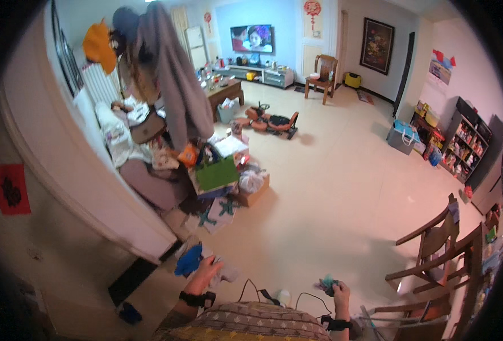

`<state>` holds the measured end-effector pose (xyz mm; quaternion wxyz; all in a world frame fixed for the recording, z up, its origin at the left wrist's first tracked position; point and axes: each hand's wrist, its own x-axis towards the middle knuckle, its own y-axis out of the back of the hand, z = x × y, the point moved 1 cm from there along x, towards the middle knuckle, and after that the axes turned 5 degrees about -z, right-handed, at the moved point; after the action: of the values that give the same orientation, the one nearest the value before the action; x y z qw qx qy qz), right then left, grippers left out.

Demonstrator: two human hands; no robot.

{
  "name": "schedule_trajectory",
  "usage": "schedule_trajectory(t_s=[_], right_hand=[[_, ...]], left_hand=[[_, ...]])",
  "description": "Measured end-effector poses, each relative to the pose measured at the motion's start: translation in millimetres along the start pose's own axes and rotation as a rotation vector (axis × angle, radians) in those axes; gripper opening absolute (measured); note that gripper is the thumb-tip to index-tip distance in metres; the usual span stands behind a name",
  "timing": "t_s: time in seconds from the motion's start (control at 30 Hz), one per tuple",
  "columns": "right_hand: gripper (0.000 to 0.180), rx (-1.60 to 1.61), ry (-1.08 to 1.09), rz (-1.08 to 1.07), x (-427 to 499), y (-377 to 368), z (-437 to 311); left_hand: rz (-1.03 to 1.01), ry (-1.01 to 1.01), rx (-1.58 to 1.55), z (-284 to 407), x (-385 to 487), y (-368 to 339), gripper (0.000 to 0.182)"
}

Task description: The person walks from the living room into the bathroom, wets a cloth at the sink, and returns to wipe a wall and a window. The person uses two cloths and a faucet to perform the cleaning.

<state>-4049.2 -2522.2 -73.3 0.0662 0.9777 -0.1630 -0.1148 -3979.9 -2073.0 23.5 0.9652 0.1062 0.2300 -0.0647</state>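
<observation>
My left hand [209,270] is at the lower middle with a dark band on its wrist. It seems to hold a soft bundle, with a bright blue piece [189,261] on its left and a greyish-white piece [228,273] on its right. Blur hides exactly what these pieces are. Farther right, my right hand [341,292] grips a small crumpled bunch [328,284] of teal and dark material, probably cloth. Its wrist bears a dark band too. Between the hands, patterned brown clothing [260,322] covers my front, and dark cords loop above it.
At left, a wall edge [106,200] juts out beside a coat rack hung with a grey garment [174,76]. A green bag [217,174] and a cardboard box [253,192] stand on the floor. Wooden chairs [437,243] are at right; an orange ride-on toy [270,121] lies ahead.
</observation>
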Motion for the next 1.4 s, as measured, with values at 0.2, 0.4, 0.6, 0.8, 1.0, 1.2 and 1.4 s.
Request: schedule_trajectory(t_s=[0.2,0.4,0.6,0.8,1.0,1.2,1.4], right_hand=[[0.021,0.054,-0.027,-0.105,143,3,-27],[0.030,0.123,-0.107,0.050,254,12,-24],[0.029,0.478,-0.317,0.207,315,21,-45],[0.028,0.560,-0.302,0.489,422,25,-136],[0.028,0.621,-0.258,0.647,530,42,-184],[0.029,0.686,-0.175,0.546,689,71,-195],[0.020,0.015,0.261,-0.089,904,30,-280]], left_hand=[[0.173,-0.147,-0.033,99,64,-34,0.033],[0.179,-0.019,0.135,130,141,-51,0.025],[0.106,-0.033,-0.102,165,307,-54,0.023],[-0.249,-0.094,-0.295,252,524,-115,0.032],[-0.595,-0.091,-0.711,311,655,-202,0.043],[-0.684,-0.157,-0.581,339,736,-262,0.030],[-0.686,-0.027,-0.994,455,796,-302,0.051]])
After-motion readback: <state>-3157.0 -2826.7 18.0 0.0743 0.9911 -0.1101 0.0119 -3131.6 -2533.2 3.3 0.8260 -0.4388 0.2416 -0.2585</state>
